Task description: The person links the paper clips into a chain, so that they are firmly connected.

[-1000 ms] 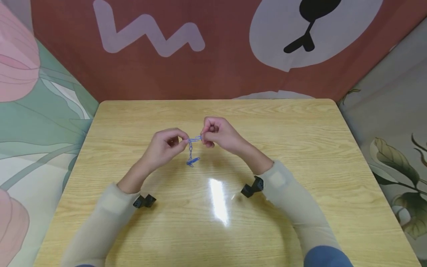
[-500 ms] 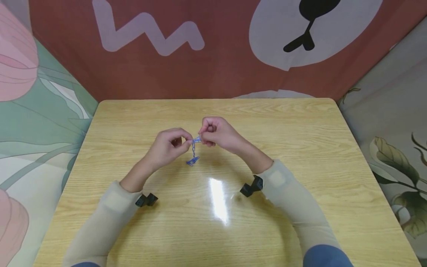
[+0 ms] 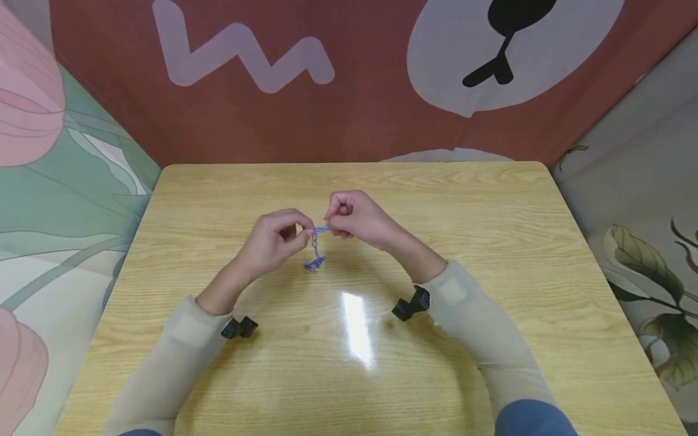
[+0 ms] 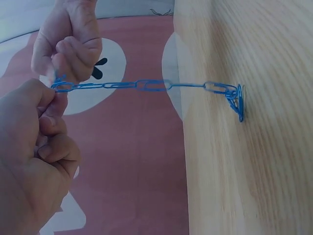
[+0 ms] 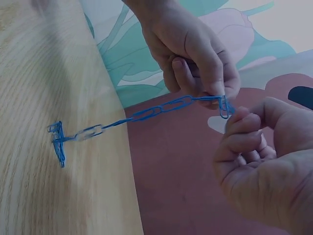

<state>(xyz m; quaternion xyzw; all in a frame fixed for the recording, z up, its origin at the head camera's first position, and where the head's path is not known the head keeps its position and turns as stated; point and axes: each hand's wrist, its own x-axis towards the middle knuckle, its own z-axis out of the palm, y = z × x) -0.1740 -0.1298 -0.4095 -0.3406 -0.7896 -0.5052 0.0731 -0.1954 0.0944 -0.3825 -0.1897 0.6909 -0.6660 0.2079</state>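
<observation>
A chain of blue paper clips (image 5: 146, 113) hangs from the left hand (image 3: 277, 237), whose thumb and index finger pinch its top links. Its lower end gathers in a small heap on the wooden table (image 3: 436, 206), plain in the left wrist view as a bunch of blue paper clips (image 4: 236, 102). Just to the right, the right hand (image 3: 357, 219) pinches a blue paper clip (image 5: 224, 107) between thumb and index finger, close to the left fingertips. The fingertips hide most of where this clip meets the chain, so I cannot tell whether they are linked.
A black wrist camera (image 3: 239, 327) sits at the left cuff, another black camera (image 3: 411, 304) at the right cuff. A red printed cloth (image 3: 360, 121) stands behind the table's far edge. Patterned cloths flank both sides.
Over the last second the left hand has moved slightly right, narrowing the gap to the right hand. The stretch of clips between them is shorter. Over the last half second there is little movement.
</observation>
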